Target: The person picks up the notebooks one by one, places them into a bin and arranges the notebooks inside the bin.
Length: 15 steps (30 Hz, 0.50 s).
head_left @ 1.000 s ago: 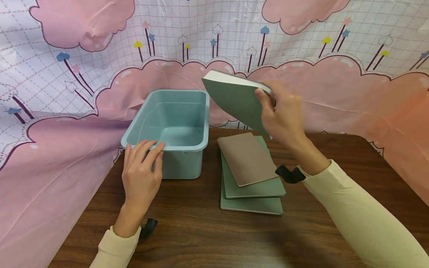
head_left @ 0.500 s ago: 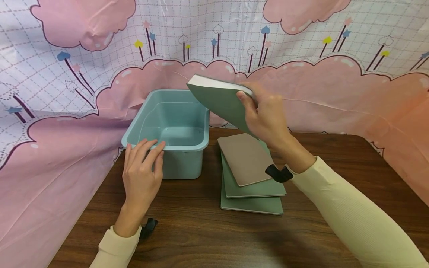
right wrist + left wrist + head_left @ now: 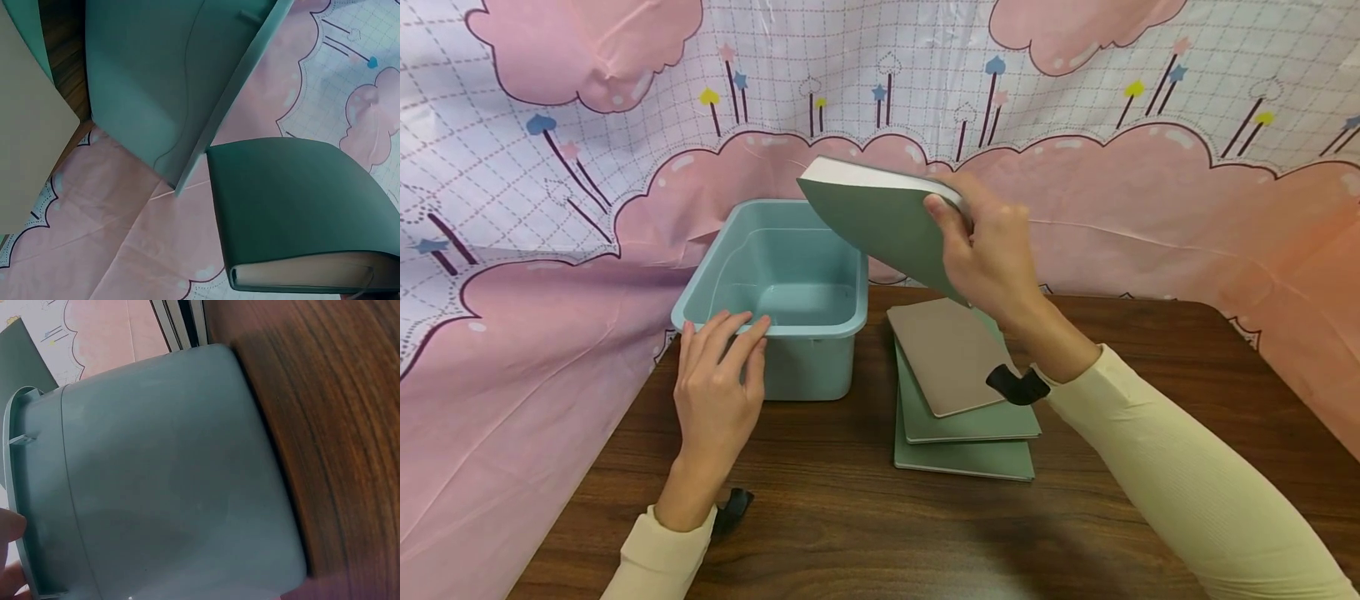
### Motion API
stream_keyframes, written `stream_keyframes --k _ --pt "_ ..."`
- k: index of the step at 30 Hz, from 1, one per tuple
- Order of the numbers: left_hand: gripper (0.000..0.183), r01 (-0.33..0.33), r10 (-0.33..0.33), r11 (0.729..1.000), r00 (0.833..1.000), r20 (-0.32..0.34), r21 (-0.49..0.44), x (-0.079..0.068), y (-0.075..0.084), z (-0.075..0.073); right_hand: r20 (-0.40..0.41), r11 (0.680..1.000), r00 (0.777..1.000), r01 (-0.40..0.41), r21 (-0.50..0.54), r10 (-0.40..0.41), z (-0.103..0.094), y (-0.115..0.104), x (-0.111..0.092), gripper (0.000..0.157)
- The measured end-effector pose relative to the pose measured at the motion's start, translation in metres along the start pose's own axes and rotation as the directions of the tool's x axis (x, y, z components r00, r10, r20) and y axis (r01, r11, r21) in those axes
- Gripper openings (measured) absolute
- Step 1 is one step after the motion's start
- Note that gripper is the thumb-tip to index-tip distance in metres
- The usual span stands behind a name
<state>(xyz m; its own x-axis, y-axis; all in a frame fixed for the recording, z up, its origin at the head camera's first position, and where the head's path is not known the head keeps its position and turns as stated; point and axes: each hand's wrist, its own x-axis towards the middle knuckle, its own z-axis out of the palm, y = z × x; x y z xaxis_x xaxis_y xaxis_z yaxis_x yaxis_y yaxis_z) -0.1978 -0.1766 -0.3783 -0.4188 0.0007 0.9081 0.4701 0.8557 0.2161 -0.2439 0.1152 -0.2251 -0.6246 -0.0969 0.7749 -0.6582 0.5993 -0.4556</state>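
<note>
My right hand (image 3: 994,254) grips a thick green softcover book (image 3: 880,225) by one edge, thumb on the near cover. The book is tilted in the air, its far corner overlapping the back right rim of a blue plastic bin (image 3: 808,367) in the head view. In the right wrist view the green book (image 3: 300,200) appears beside the bin's wall (image 3: 144,75). My left hand (image 3: 718,387) rests its fingertips on the bin's near rim, fingers spread and loosely bent; a fingertip (image 3: 11,525) shows at the rim in the left wrist view.
To the bin's right lies a loose stack on the dark wooden table (image 3: 820,517): a brown notebook (image 3: 951,354) on top, green books (image 3: 966,460) below it. A pink and white patterned cloth (image 3: 1120,208) hangs behind and at the left.
My right hand has carried the green book leftward, from above the stack towards the bin, slowing in the last half second. The left hand and the bin stay put.
</note>
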Motion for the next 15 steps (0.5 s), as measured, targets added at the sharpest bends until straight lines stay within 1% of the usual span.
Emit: stream_keyframes --k 5,12,15 --pt "0.023 0.003 -0.003 1.000 1.000 0.000 -0.005 0.000 0.000 0.000 0.039 1.000 0.999 0.013 0.009 -0.013 0.005 -0.005 0.001 0.024" --pt "0.023 -0.004 0.004 1.000 1.000 -0.004 -0.007 0.000 0.001 0.000 0.088 0.999 0.996 -0.038 0.034 0.035 0.011 -0.006 0.003 0.026" --pt "0.023 -0.006 0.006 1.000 1.000 -0.006 -0.010 0.001 0.001 0.000 0.109 0.998 0.993 -0.046 0.046 0.041 0.012 -0.007 0.004 0.027"
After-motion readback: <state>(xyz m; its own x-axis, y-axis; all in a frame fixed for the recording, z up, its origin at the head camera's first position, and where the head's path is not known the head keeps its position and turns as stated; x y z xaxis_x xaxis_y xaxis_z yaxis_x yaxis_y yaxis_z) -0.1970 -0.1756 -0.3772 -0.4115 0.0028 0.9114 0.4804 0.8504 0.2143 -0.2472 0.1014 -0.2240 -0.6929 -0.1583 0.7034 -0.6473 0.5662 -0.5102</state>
